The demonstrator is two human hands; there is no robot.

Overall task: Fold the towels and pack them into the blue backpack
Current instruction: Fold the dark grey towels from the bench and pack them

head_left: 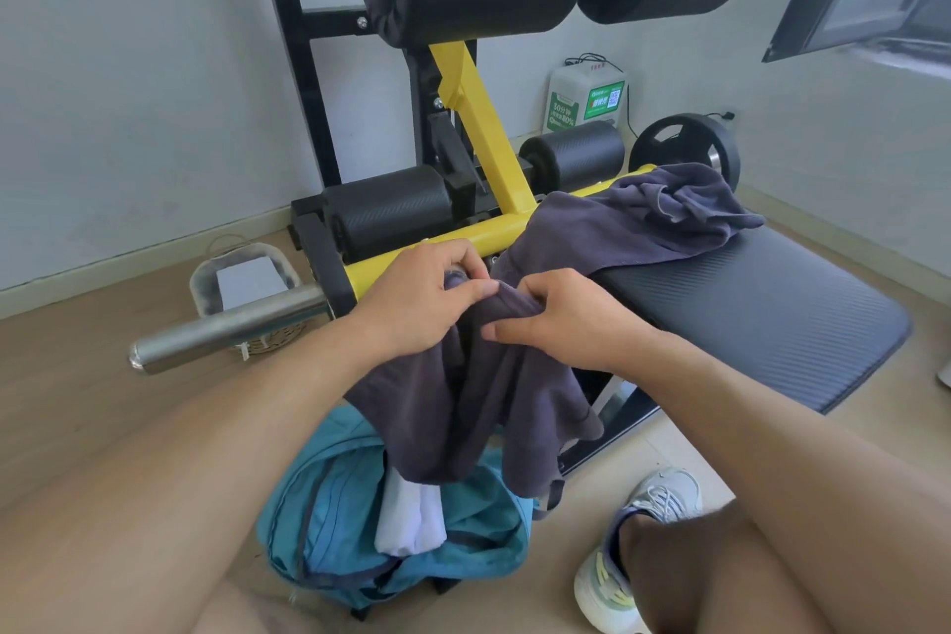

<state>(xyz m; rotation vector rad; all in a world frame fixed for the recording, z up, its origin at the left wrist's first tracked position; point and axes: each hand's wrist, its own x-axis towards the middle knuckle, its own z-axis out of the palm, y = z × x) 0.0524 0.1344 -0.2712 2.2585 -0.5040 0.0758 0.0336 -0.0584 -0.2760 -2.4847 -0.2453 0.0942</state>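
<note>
Grey towel (483, 376) unfolded, pinched in my left hand (417, 304) and right hand (561, 319) fingers; white towel (411, 520) already inside blue backpack (339, 505), near floor.

Dark grey-purple cloth towel (478, 391), plain, no print. Blue-teal fabric backpack (334, 520) had darker grey zip trim; white folded cloth (411, 520) showed in its opening. Padded black surface (772, 304) was finely ribbed. Machine frame bar (494, 139) was bright yellow; foam rollers (391, 209) black with carbon-weave texture. Steel sleeve bar (226, 330) silver. White plastic box with green label (584, 100). Floor (77, 376) was light tan wood-look. Sneaker (612, 577) white-grey with lime accents.
</note>
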